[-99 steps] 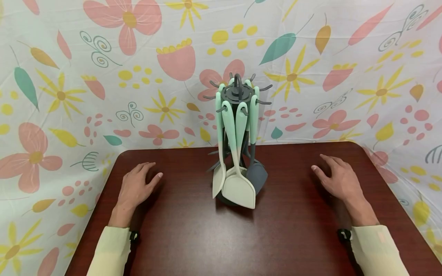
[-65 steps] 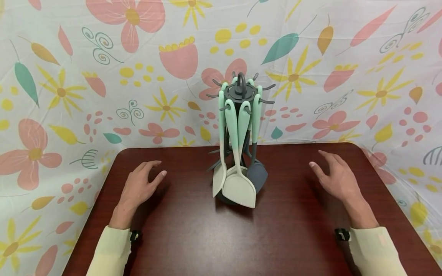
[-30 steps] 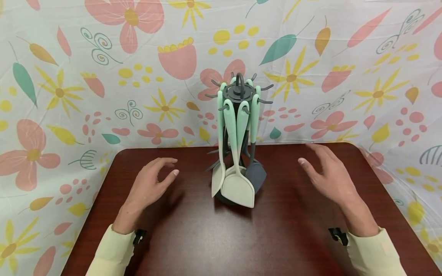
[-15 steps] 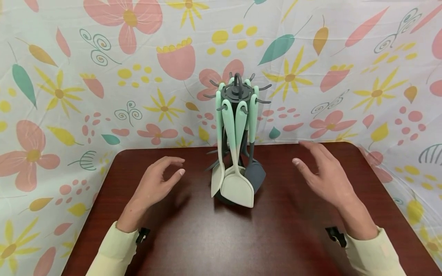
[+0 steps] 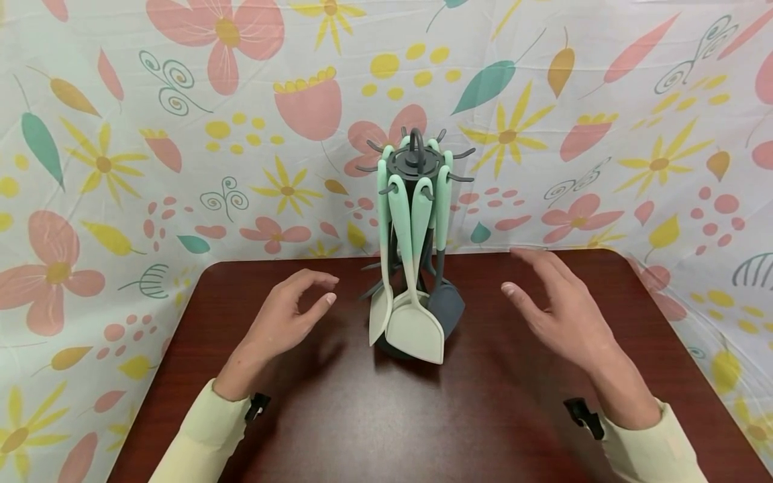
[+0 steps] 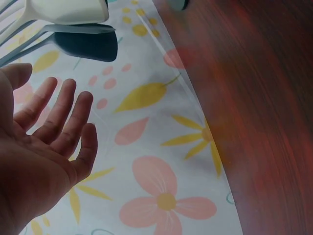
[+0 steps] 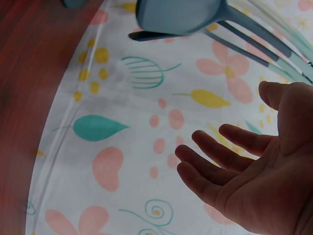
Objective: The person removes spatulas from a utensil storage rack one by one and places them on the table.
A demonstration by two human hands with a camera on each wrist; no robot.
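Standing upright on tabletop (image 5: 386, 429), between and apart from left hand (image 5: 280, 320) and right hand (image 5: 570, 322): dark grey utensil rack (image 5: 417, 161), with loop handle on top and radiating hooks (image 5: 461, 178). Hung around it by mint-green handles: utensils (image 5: 412, 255), heads down. Foremost: cream turner (image 5: 417, 332), slate-grey turner (image 5: 447, 305) beside it.

Right hand (image 7: 271, 181) at lower right: palm visible, fingers spread and slightly bent, apart from the utensils. Grey spatula (image 7: 178, 14) at top, partly out of view; darker utensil (image 7: 154, 35) just below. Floral cloth (image 7: 142, 107) behind. Reddish-brown table (image 7: 29, 63) at left.
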